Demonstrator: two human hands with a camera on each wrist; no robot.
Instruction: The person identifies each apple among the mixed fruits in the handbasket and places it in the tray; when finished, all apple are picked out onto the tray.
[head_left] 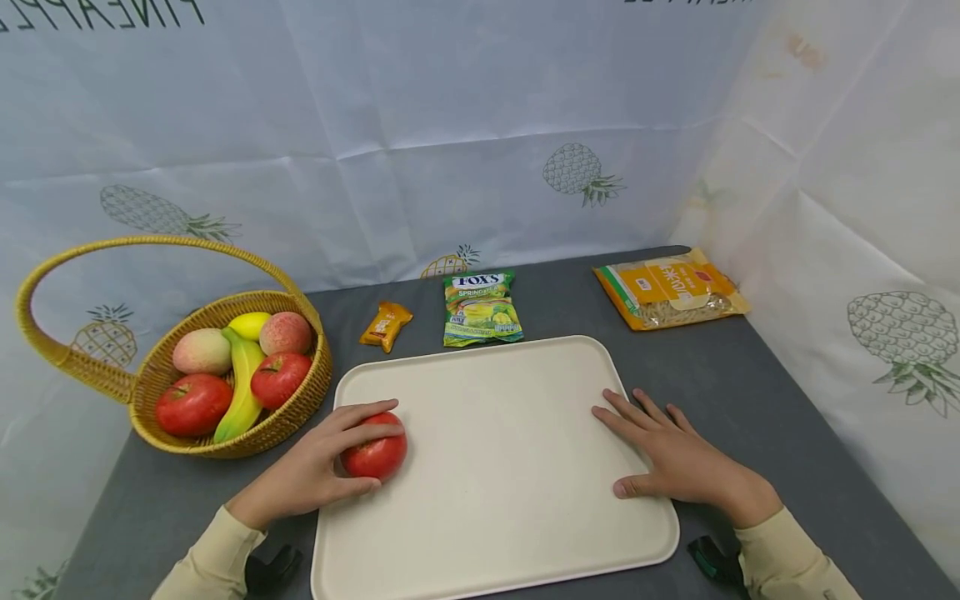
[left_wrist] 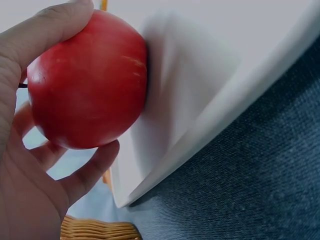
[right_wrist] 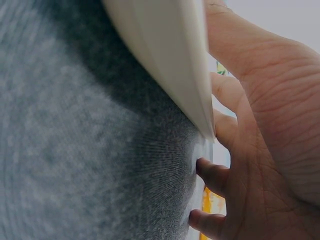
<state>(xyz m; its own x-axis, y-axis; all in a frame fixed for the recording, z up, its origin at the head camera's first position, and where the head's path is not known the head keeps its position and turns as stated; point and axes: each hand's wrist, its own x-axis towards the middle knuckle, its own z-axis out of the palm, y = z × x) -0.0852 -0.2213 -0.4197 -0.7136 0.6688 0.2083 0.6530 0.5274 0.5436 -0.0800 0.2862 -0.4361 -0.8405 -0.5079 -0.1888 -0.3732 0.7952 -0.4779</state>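
The left hand (head_left: 318,467) holds an apple (head_left: 378,454) by the left edge of the tray (head_left: 502,475); the right hand (head_left: 675,458) (spread wide) is at the tray's right edge.

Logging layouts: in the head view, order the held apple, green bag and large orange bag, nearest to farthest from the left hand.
1. Apple, in the left hand
2. Green bag, behind the tray
3. Large orange bag, back right

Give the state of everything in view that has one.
Left hand, gripping the red apple
Red apple, looks whole, held
Tray, lying flat
Right hand, spread at the tray edge
Basket, upright, holding fruit
Small orange packet, appears closed
Green packet, appears closed
Yellow bag, lying flat, appears closed
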